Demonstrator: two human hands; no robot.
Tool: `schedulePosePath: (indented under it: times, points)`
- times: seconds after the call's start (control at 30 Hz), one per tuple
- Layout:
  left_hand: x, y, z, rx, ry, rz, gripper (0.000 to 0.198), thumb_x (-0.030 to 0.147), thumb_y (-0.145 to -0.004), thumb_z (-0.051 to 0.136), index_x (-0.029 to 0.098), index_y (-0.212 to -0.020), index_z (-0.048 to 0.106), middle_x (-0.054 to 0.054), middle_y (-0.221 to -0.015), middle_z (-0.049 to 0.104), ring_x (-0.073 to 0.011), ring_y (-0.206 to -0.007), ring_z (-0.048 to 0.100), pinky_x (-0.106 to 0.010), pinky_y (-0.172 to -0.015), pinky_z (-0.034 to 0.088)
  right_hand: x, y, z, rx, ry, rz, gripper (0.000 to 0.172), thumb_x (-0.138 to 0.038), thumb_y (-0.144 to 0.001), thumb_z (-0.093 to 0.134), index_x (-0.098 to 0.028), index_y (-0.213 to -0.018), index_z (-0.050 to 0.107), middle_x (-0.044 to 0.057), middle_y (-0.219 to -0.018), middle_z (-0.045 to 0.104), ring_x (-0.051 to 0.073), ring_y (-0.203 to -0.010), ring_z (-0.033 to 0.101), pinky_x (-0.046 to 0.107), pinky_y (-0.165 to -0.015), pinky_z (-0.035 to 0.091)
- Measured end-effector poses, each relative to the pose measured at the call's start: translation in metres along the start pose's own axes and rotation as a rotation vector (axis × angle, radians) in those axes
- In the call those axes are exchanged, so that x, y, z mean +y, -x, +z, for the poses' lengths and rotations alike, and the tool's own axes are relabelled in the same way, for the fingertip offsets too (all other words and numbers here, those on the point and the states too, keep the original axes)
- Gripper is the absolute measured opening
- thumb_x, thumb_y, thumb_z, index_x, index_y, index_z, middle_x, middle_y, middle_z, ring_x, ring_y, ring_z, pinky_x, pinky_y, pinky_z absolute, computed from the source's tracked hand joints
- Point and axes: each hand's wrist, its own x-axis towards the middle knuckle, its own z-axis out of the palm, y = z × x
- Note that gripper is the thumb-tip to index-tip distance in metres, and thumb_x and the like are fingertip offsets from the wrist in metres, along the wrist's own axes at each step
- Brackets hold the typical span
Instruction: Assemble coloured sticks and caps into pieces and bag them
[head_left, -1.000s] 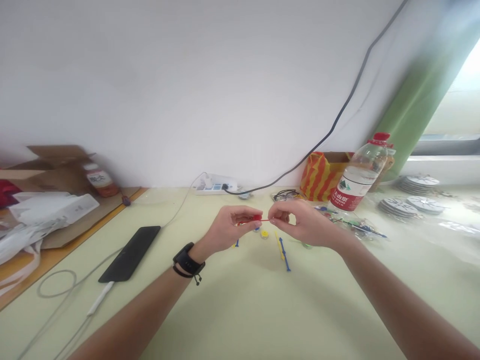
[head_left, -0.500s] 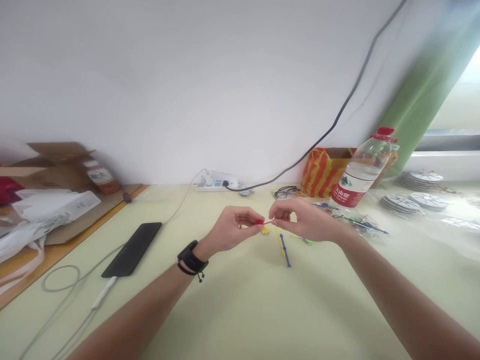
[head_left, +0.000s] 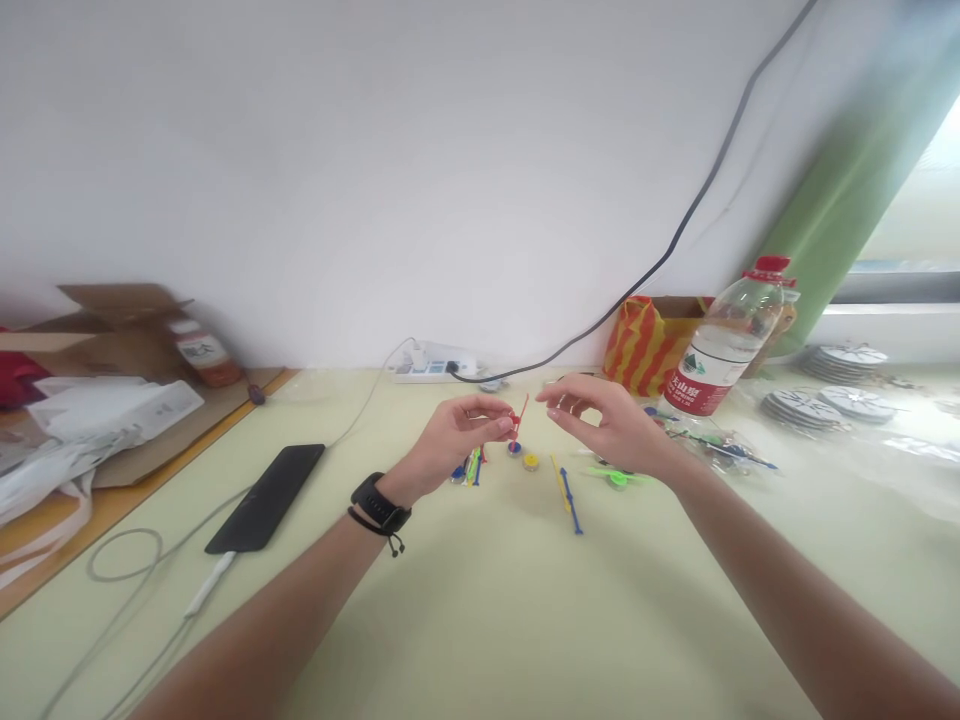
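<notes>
My left hand (head_left: 459,440) pinches a small red plastic spinner (head_left: 516,424) between thumb and fingers. Its thin red pointer tilts upward from the round base. To the right, my right hand (head_left: 609,425) hovers with fingers apart and curved, touching nothing. Below the hands lie a blue disc (head_left: 514,450) and a yellow disc (head_left: 531,463). A blue arrow (head_left: 571,502) rests against a yellow stick (head_left: 559,480). Under my right hand is a green spinner (head_left: 617,479) with its pointer across it. Several coloured sticks (head_left: 474,468) lie beneath my left hand, partly covered.
A black phone (head_left: 266,498) with cables lies left. A power strip (head_left: 435,365) sits by the wall. At right stand a large water bottle (head_left: 716,355), a striped bag (head_left: 637,345), bagged parts (head_left: 724,450) and stacked grey discs (head_left: 801,408). Cardboard and plastic bags (head_left: 112,415) lie far left.
My right hand has let go of the red pointer and drawn slightly right, its fingers opening. My left hand has moved a little left and turned the spinner, so the pointer now stands up.
</notes>
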Motion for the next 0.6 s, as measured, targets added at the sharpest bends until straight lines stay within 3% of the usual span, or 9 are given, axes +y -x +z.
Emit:
schedulePosePath:
  times: [0.07, 0.13, 0.27, 0.33, 0.4, 0.47, 0.53, 0.6]
  points:
    - [-0.002, -0.001, -0.003, 0.015, 0.016, -0.031, 0.034, 0.037, -0.085, 0.083, 0.013, -0.105, 0.072, -0.012, -0.098, 0.076, -0.024, -0.091, 0.073, -0.031, -0.076, 0.056, 0.0, 0.001, 0.003, -0.03, 0.003, 0.001, 0.023, -0.028, -0.096, 0.059, -0.024, -0.115, 0.071, 0.006, -0.096, 0.073, 0.019, -0.082, 0.067, 0.032, -0.071, 0.056]
    - [-0.003, -0.002, -0.005, 0.017, 0.036, -0.047, 0.035, 0.037, -0.082, 0.085, 0.012, -0.104, 0.073, -0.012, -0.096, 0.076, -0.0239, -0.091, 0.073, -0.032, -0.079, 0.056, 0.0, 0.002, 0.007, -0.042, -0.014, 0.023, 0.034, -0.028, -0.096, 0.059, -0.026, -0.13, 0.065, 0.004, -0.09, 0.071, 0.018, -0.077, 0.066, 0.031, -0.068, 0.055]
    - [-0.004, -0.002, -0.008, 0.019, 0.035, -0.047, 0.033, 0.035, -0.08, 0.087, 0.013, -0.101, 0.076, -0.01, -0.094, 0.076, -0.0198, -0.085, 0.071, -0.032, -0.081, 0.056, -0.002, 0.006, 0.019, -0.007, -0.108, 0.063, 0.069, -0.028, -0.094, 0.06, -0.032, -0.158, 0.033, 0.002, -0.099, 0.066, 0.015, -0.07, 0.062, 0.03, -0.066, 0.054]
    - [-0.004, -0.003, -0.009, 0.026, 0.031, -0.047, 0.031, 0.034, -0.08, 0.087, 0.013, -0.1, 0.076, -0.009, -0.093, 0.076, -0.0185, -0.083, 0.07, -0.031, -0.08, 0.056, -0.004, 0.007, 0.022, 0.009, -0.144, 0.083, 0.056, -0.031, -0.094, 0.061, -0.029, -0.148, 0.047, 0.002, -0.099, 0.065, 0.013, -0.068, 0.06, 0.028, -0.063, 0.052]
    - [-0.005, -0.003, -0.01, 0.036, 0.035, -0.041, 0.029, 0.033, -0.08, 0.087, 0.013, -0.098, 0.077, -0.009, -0.09, 0.076, -0.0182, -0.081, 0.07, -0.03, -0.079, 0.056, -0.005, 0.006, 0.023, -0.067, -0.136, 0.103, 0.02, -0.035, -0.094, 0.062, -0.022, -0.105, 0.072, 0.001, -0.081, 0.061, 0.012, -0.061, 0.053, 0.026, -0.055, 0.045]
    - [-0.006, -0.004, -0.01, 0.04, 0.038, -0.036, 0.028, 0.033, -0.08, 0.087, 0.014, -0.097, 0.077, -0.008, -0.089, 0.076, -0.0182, -0.081, 0.07, -0.03, -0.078, 0.056, -0.005, 0.005, 0.022, -0.165, -0.131, 0.121, 0.038, -0.04, -0.094, 0.062, -0.018, -0.062, 0.062, -0.002, -0.062, 0.049, 0.011, -0.053, 0.043, 0.026, -0.05, 0.036]
    - [-0.007, -0.004, -0.01, 0.031, 0.034, -0.033, 0.027, 0.033, -0.08, 0.087, 0.014, -0.097, 0.077, -0.009, -0.09, 0.076, -0.0186, -0.082, 0.071, -0.03, -0.079, 0.056, -0.005, 0.004, 0.022, -0.162, -0.154, 0.129, 0.043, -0.044, -0.094, 0.062, -0.018, -0.06, 0.06, -0.003, -0.057, 0.042, 0.011, -0.052, 0.038, 0.027, -0.049, 0.032]
    - [-0.007, -0.004, -0.011, 0.02, 0.028, -0.033, 0.027, 0.033, -0.081, 0.087, 0.014, -0.098, 0.077, -0.009, -0.092, 0.076, -0.0191, -0.084, 0.071, -0.03, -0.08, 0.056, -0.005, 0.003, 0.026, -0.045, -0.205, 0.13, 0.025, -0.045, -0.093, 0.064, -0.02, -0.095, 0.07, -0.004, -0.064, 0.048, 0.012, -0.054, 0.041, 0.026, -0.05, 0.035]
